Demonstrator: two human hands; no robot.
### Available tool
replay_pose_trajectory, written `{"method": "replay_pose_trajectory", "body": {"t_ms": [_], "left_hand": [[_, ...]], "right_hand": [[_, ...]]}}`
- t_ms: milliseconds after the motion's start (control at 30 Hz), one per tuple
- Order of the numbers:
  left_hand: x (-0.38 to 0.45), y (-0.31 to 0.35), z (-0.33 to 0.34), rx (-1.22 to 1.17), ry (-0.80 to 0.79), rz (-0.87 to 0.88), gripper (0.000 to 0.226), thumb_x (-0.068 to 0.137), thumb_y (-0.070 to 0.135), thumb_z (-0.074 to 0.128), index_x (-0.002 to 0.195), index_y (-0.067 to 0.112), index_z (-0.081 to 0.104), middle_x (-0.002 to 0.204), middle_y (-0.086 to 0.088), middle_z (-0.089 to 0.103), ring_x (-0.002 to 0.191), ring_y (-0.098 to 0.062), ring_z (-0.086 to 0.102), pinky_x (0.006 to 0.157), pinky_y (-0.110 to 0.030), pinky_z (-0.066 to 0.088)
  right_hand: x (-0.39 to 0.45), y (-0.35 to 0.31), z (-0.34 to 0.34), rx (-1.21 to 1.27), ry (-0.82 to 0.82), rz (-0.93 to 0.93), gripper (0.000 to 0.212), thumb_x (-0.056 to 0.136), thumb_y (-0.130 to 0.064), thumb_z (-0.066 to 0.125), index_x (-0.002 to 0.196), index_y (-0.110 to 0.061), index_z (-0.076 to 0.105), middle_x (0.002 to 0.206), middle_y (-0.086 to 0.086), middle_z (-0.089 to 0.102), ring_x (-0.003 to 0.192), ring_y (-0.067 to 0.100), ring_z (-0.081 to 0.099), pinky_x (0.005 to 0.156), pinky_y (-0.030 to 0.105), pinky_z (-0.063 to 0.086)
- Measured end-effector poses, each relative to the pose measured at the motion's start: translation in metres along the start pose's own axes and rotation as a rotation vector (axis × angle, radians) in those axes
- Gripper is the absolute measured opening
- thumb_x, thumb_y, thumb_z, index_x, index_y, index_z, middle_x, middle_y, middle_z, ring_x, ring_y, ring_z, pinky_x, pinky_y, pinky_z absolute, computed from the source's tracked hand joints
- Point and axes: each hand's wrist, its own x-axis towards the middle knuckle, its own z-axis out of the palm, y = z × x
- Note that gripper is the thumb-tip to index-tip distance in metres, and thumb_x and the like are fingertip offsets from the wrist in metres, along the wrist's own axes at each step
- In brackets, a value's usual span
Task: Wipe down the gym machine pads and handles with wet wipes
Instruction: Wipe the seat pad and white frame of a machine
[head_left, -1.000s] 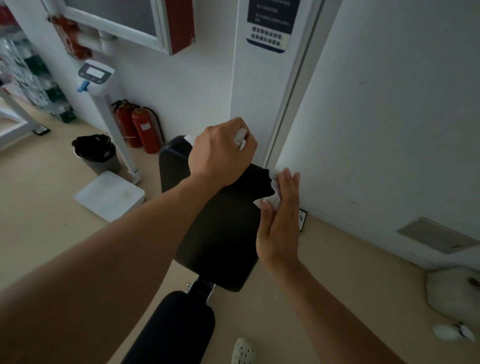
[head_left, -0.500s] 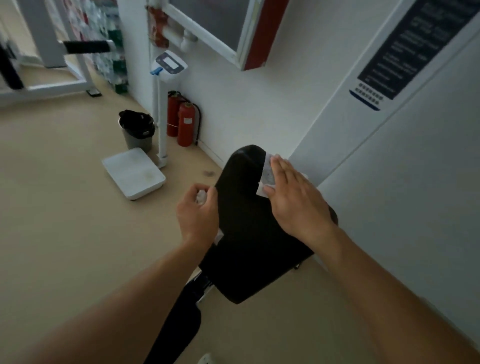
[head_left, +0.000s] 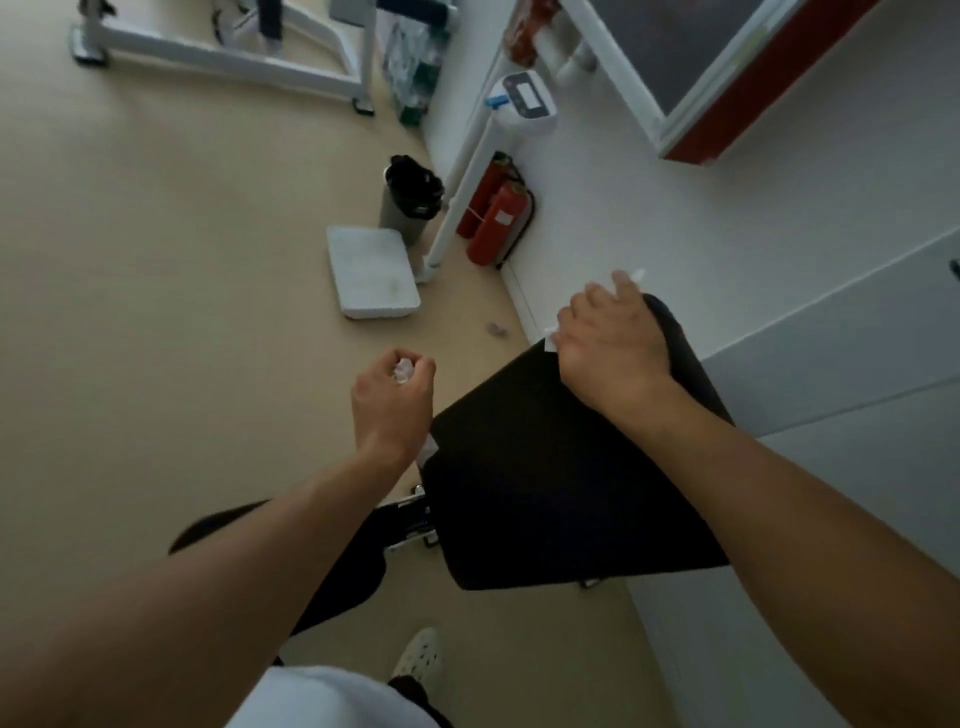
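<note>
A black bench back pad (head_left: 561, 467) rises at centre right, with a second black seat pad (head_left: 343, 566) lower left of it. My right hand (head_left: 613, 348) lies on the pad's upper end and presses a white wet wipe (head_left: 549, 343) against it; wipe corners stick out beyond the fingers. My left hand (head_left: 395, 400) hovers off the pad's left edge, fingers curled round a crumpled white wipe (head_left: 402, 371).
A white scale platform (head_left: 371, 280) with its post and display (head_left: 527, 98) stands by the wall. A black-lined bin (head_left: 410, 202) and two red fire extinguishers (head_left: 493, 218) sit beside it. A white machine frame (head_left: 234, 57) is far left. My shoe (head_left: 418, 654) is below.
The view has swung left and tilted. My right hand slid up the pad toward its top end with the wipe. My left hand drew slightly away from the pad's left edge.
</note>
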Motion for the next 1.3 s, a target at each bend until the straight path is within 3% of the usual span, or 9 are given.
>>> {"method": "replay_pose_trajectory", "body": {"t_ms": [100,167,233,333,467,800,1033,1167,1300], "left_hand": [[-0.014,-0.017,0.008,-0.029,0.104,-0.022,0.014,0.092,0.019,0.063,0.079,0.013,0.066,0.070,-0.003,0.061,0.052,0.000,0.052,0.044,-0.011,0.040],[-0.027,-0.033,0.016,-0.060,0.184,-0.048,0.013,0.093,0.020,0.063,0.083,0.012,0.066,0.073,-0.003,0.061,0.057,-0.004,0.053,0.049,-0.015,0.043],[-0.043,-0.054,0.024,-0.096,0.269,-0.085,0.012,0.093,0.020,0.063,0.083,0.014,0.066,0.074,-0.003,0.062,0.063,-0.012,0.056,0.055,-0.026,0.047],[-0.072,-0.088,0.034,-0.153,0.385,-0.163,0.012,0.092,0.021,0.063,0.082,0.015,0.066,0.073,-0.004,0.062,0.065,-0.017,0.057,0.057,-0.030,0.048],[-0.109,-0.124,0.032,-0.210,0.490,-0.250,0.012,0.094,0.021,0.063,0.084,0.014,0.066,0.073,-0.003,0.063,0.063,-0.015,0.058,0.053,-0.026,0.042],[-0.146,-0.149,0.007,-0.228,0.625,-0.287,0.019,0.096,0.023,0.061,0.082,0.010,0.064,0.069,-0.003,0.061,0.061,-0.014,0.055,0.052,-0.024,0.038],[-0.163,-0.171,0.003,-0.248,0.630,-0.311,0.015,0.096,0.023,0.062,0.083,0.015,0.064,0.070,0.000,0.060,0.062,-0.012,0.055,0.052,-0.024,0.039],[-0.169,-0.189,-0.004,-0.242,0.663,-0.353,0.015,0.096,0.024,0.062,0.083,0.016,0.065,0.072,-0.001,0.062,0.066,-0.016,0.058,0.056,-0.028,0.044],[-0.175,-0.203,-0.001,-0.219,0.690,-0.384,0.019,0.096,0.023,0.061,0.079,0.015,0.063,0.069,-0.001,0.061,0.065,-0.016,0.055,0.055,-0.028,0.041]], "right_hand": [[0.008,-0.037,0.026,-0.188,-0.070,-0.135,0.060,0.103,-0.037,0.026,0.150,-0.005,0.041,0.148,0.019,0.049,0.142,0.036,0.039,0.123,0.056,0.011],[0.004,-0.069,0.053,-0.271,-0.114,-0.220,0.068,0.105,-0.041,0.024,0.161,-0.003,0.015,0.166,0.023,0.019,0.155,0.038,0.012,0.125,0.057,0.002],[-0.016,-0.103,0.084,-0.301,-0.170,-0.335,0.072,0.107,-0.044,0.020,0.160,-0.001,-0.002,0.169,0.023,-0.005,0.157,0.038,-0.008,0.126,0.055,-0.005],[-0.070,-0.149,0.132,-0.363,-0.263,-0.561,0.070,0.109,-0.045,0.014,0.159,-0.002,-0.010,0.168,0.020,-0.016,0.155,0.037,-0.016,0.125,0.054,-0.008],[-0.111,-0.164,0.160,-0.537,-0.335,-0.765,0.070,0.109,-0.047,0.012,0.161,-0.006,-0.009,0.169,0.016,-0.016,0.156,0.034,-0.016,0.126,0.053,-0.007],[0.021,-0.086,0.068,-0.423,-0.121,-0.373,0.075,0.106,-0.052,0.029,0.163,-0.011,0.005,0.170,0.019,0.001,0.157,0.039,-0.001,0.124,0.063,-0.003],[-0.091,-0.189,0.180,-0.493,-0.298,-0.717,0.067,0.108,-0.046,0.014,0.163,-0.012,-0.004,0.170,0.014,-0.010,0.157,0.036,-0.011,0.123,0.057,-0.007],[-0.067,-0.183,0.166,-0.555,-0.265,-0.853,0.064,0.108,-0.045,0.025,0.164,-0.016,0.010,0.171,0.013,0.001,0.157,0.039,-0.002,0.124,0.062,0.000],[0.018,-0.147,0.115,-0.485,-0.205,-0.636,0.071,0.107,-0.054,0.026,0.164,-0.016,0.008,0.171,0.015,0.001,0.156,0.040,-0.002,0.123,0.063,-0.004]]}}
